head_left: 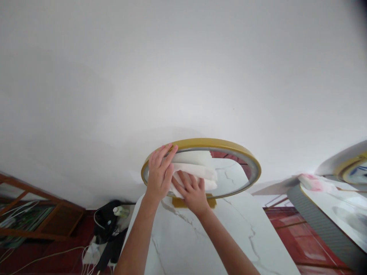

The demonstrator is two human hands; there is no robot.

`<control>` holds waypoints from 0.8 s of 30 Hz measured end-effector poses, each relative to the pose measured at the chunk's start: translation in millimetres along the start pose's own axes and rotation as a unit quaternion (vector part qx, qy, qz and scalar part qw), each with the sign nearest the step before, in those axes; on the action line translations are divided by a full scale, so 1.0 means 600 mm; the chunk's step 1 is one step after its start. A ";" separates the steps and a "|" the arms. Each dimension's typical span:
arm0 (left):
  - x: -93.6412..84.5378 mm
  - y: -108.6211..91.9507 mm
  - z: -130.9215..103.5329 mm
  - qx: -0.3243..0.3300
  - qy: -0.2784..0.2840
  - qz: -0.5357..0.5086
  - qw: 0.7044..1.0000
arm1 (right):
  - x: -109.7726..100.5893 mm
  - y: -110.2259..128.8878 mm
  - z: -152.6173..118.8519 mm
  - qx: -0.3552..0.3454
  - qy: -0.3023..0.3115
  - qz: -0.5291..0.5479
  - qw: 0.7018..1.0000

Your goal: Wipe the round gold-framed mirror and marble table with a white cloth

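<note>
An oval-looking mirror (229,173) with a gold frame stands upright on a gold base (179,202), close to the wall. My left hand (159,172) grips the frame at its upper left, fingers over the rim and thumb on the near side. With fingers spread, my right hand (193,194) presses a white tissue (179,168) flat against the glass. Part of the tissue is hidden under my hands, and the mirror reflects some of it. The base rests on a white marble-patterned tabletop (226,236).
A second table (332,214) on the right bears a pink-and-white packet (317,182) and another gold-framed mirror (355,170). Left of my table are a black bag (106,219), a bottle (120,211), white cables (90,254) and a wooden rack (61,219) on the red floor.
</note>
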State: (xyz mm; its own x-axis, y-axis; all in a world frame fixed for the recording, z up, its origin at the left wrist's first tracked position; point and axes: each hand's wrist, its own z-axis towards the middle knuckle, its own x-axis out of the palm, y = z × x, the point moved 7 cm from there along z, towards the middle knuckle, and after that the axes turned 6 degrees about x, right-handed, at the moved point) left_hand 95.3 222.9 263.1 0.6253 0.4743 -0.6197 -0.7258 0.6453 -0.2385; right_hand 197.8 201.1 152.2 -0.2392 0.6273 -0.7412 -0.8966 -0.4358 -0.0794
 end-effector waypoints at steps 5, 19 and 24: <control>0.003 0.001 -0.001 -0.001 -0.001 0.008 1.000 | 0.074 0.050 -0.047 -0.084 0.054 0.033 0.994; 0.005 0.001 -0.003 -0.010 -0.005 0.016 1.000 | -0.091 -0.113 -0.009 0.149 -0.126 0.043 0.980; 0.005 0.001 -0.002 -0.006 -0.015 0.018 1.000 | -0.002 -0.061 -0.045 0.066 -0.028 0.006 0.997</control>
State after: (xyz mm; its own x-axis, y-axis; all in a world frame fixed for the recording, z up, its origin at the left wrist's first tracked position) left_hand 96.4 224.0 259.8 0.6067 0.5152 -0.6053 -0.7515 0.6201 -0.2254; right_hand 240.7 199.0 137.8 -0.2664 0.6594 -0.7030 -0.9343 -0.3558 0.0204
